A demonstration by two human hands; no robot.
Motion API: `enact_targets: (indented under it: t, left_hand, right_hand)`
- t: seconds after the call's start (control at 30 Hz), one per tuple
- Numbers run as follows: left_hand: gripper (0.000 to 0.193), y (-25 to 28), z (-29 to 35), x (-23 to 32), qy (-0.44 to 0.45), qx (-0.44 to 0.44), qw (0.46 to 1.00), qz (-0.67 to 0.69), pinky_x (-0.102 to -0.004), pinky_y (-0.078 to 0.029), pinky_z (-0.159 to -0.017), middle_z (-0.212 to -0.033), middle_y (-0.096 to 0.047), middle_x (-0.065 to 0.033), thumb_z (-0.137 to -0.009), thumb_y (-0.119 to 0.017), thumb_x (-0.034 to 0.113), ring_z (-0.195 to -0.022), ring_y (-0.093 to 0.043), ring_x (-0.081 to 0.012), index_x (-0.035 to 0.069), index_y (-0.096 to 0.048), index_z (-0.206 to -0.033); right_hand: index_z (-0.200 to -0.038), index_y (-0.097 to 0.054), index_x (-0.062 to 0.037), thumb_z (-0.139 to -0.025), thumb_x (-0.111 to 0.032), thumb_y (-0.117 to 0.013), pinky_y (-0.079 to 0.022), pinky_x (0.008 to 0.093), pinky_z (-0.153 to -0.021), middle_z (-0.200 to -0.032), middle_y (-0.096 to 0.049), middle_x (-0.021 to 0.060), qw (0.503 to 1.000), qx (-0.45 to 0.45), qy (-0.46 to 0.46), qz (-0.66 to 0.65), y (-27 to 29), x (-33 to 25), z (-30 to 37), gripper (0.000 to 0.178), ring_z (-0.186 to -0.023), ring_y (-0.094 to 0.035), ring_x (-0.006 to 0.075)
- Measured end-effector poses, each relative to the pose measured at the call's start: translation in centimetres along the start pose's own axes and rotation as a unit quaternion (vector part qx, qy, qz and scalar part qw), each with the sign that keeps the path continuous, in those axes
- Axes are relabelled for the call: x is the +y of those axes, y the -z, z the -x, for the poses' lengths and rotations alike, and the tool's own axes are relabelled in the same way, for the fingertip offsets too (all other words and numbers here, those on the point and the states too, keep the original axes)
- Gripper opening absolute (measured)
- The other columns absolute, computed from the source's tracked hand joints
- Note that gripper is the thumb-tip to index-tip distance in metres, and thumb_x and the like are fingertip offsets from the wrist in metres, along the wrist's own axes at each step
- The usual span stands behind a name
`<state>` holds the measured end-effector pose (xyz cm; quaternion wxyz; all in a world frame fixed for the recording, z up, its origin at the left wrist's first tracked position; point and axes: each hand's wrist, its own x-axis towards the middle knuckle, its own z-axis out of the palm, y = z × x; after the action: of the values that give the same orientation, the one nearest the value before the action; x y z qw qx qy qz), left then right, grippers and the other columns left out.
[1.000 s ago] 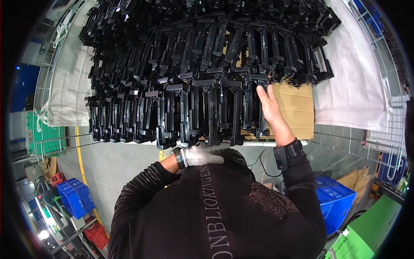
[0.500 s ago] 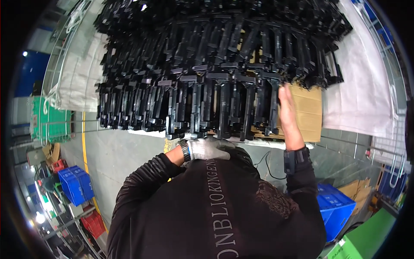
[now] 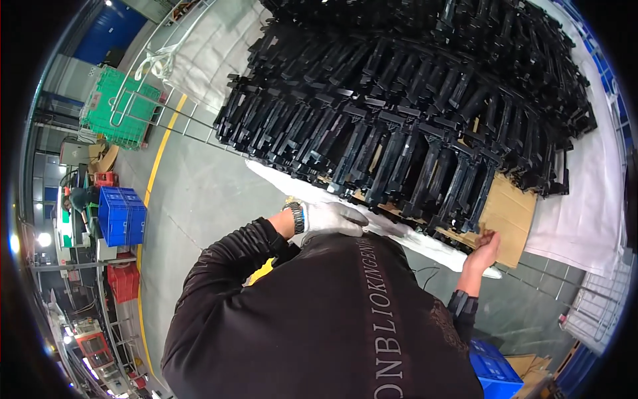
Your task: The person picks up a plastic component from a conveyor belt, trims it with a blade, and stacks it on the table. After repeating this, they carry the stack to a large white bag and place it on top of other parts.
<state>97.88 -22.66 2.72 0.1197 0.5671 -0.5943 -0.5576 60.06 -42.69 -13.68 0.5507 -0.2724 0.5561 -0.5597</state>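
Note:
Long, narrow black plastic parts [image 3: 372,153] stand packed in rows across a wire cage container. My left hand [image 3: 332,218], in a white glove, rests against the front of my dark top with its fingers stretched to the right. No object shows in it. My bare right hand [image 3: 486,250] is beside the right end of the nearest row, over the front edge of a brown cardboard sheet [image 3: 510,216]. Its fingers are loosely bent and apart, with nothing visible between them. A white cloth edge [image 3: 425,247] runs below the parts, along the cage front.
White cloth [image 3: 571,206] lines the cage's sides. Wire bars [image 3: 193,126] stick out at the left. Beyond a yellow floor line [image 3: 159,163] are a green crate [image 3: 123,106], a blue crate [image 3: 123,216] and a person [image 3: 80,199]. Another blue box [image 3: 495,369] stands at lower right.
My right hand has come down and back from the side of the end parts to the cardboard's front edge. My left hand stays at my front. The view has turned, so the rows now slant.

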Motion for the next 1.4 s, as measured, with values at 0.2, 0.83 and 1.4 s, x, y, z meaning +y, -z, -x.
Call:
enact_targets:
  t: [0.2,0.83,1.4]
  left_hand:
    - [0.06,0.6,4.6,0.2,0.107,0.015,0.994,0.013,-0.0333,-0.041,-0.111,-0.142,-0.058,-0.0161,-0.094,-0.063,0.04,-0.132,-0.053,-0.0255,0.002,-0.058,-0.138]
    - [0.058,-0.9,26.2,-15.9,0.091,0.047,0.992,0.072,-0.0317,-0.044,-0.106,-0.131,-0.066,-0.013,-0.093,-0.067,0.042,-0.121,-0.061,-0.0212,0.003,-0.061,-0.135]
    - [0.057,-3.3,28.1,20.4,-0.61,0.059,0.782,-0.11,-0.0423,-0.043,-0.112,-0.14,-0.056,-0.0185,-0.091,-0.064,0.01,-0.129,-0.055,-0.0285,-0.003,-0.047,-0.144]
  right_hand:
    - [-0.077,-0.051,-0.0117,-0.106,-0.035,-0.049,-0.037,0.0258,-0.056,-0.067,-0.05,-0.0003,0.998,0.013,-0.024,-0.049,-0.1,2.6,9.3,0.037,-0.059,-0.047,0.0105]
    - [-0.069,-0.04,-0.0139,-0.105,-0.046,-0.049,-0.022,0.0275,-0.04,-0.055,-0.035,-0.0032,0.985,0.043,-0.161,0.042,0.0,12.7,43.2,0.05,-0.043,-0.03,0.0097]
    - [-0.06,-0.045,-0.0116,-0.104,-0.047,-0.054,-0.028,0.0284,-0.045,-0.055,-0.044,-0.0043,0.96,0.231,-0.079,0.14,17.5,17.3,64.0,0.057,-0.049,-0.037,0.0062]
